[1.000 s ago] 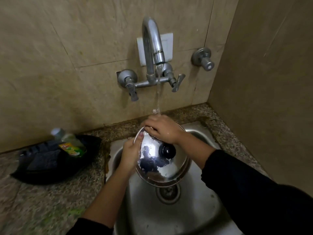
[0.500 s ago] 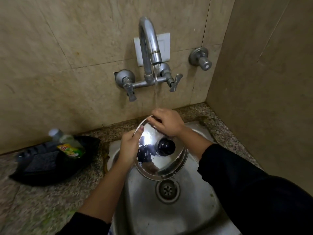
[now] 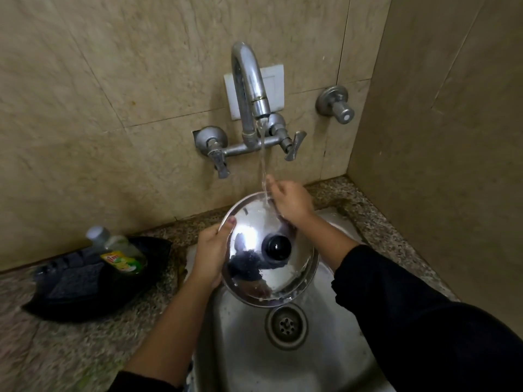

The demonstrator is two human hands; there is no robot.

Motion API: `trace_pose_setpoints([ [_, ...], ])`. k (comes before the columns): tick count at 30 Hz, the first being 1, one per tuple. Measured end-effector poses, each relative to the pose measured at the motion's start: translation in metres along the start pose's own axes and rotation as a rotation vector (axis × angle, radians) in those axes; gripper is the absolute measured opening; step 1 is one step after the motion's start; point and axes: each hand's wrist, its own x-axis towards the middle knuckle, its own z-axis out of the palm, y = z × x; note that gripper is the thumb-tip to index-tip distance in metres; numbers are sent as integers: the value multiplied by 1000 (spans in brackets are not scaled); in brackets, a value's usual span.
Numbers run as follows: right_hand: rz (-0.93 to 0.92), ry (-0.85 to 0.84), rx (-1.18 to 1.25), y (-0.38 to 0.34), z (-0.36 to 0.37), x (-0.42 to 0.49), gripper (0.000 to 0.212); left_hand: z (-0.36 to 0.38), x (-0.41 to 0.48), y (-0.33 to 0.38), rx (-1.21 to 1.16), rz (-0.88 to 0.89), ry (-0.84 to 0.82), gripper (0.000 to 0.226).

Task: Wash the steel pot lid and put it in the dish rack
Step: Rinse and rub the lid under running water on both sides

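Note:
The steel pot lid [image 3: 254,281], shiny with a black knob [image 3: 278,246] in its middle, is tilted over the steel sink [image 3: 325,360], top side facing me. My left hand [image 3: 210,254] grips its left rim, thumb on the top face. My right hand [image 3: 291,202] rests on the lid's upper right edge under the running water, fingers loosely curled, rubbing the surface. Water from the wall tap [image 3: 249,89] falls onto the lid's upper part. No dish rack is in view.
A black tray [image 3: 93,298] on the granite counter at the left holds a dish soap bottle [image 3: 120,254] and a dark scrub pad [image 3: 70,280]. The sink drain [image 3: 285,325] lies below the lid. A tiled wall closes the right side, with a valve [image 3: 336,104].
My right hand has slid from the lid's upper left toward its upper right edge, uncovering more of the top face. The lid has tilted a little more toward me, and the water now strikes it directly.

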Motion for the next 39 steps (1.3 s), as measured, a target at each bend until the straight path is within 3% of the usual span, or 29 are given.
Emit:
trace_pose_setpoints([
  [1,111,3,40,6,-3,3,61,-3,-1,-1,-42,-41,3,24],
  [3,149,-22,-50,10,-3,2,64,-5,2,-2,17,-81,-63,28],
  [7,-143,-129,-282,-19,21,-9,68,1,11,14,161,4,-209,50],
  [9,-243,-71,-309,-25,20,-11,59,4,9,14,135,47,-159,43],
  [12,-134,12,-183,-4,4,-7,53,-7,5,-2,-14,19,45,25],
  [14,-107,29,-162,9,-3,-8,56,-17,4,-12,-127,-51,95,25],
  [21,-564,-322,-272,-19,-3,-9,35,-14,-1,-3,130,98,-114,22],
  [23,-482,-218,-157,-3,-5,-8,34,-14,-5,-6,62,92,-26,22],
  [25,-222,5,-21,19,-5,-11,43,-16,-9,-8,-116,60,73,21],
  [27,-36,149,1,33,1,-16,51,-17,-10,-7,-139,33,63,20],
  [30,-111,52,-55,29,6,-21,57,-17,-2,2,132,45,-104,17],
  [32,-282,-97,-107,13,6,-22,56,-13,1,13,271,72,-173,28],
  [34,-413,-123,-205,5,8,-20,59,-9,3,16,305,114,-181,34],
  [36,-334,-66,-154,10,7,-21,60,-8,-1,9,279,138,-80,38],
  [39,30,98,175,29,6,-24,50,-11,-7,-6,-19,28,84,29],
])
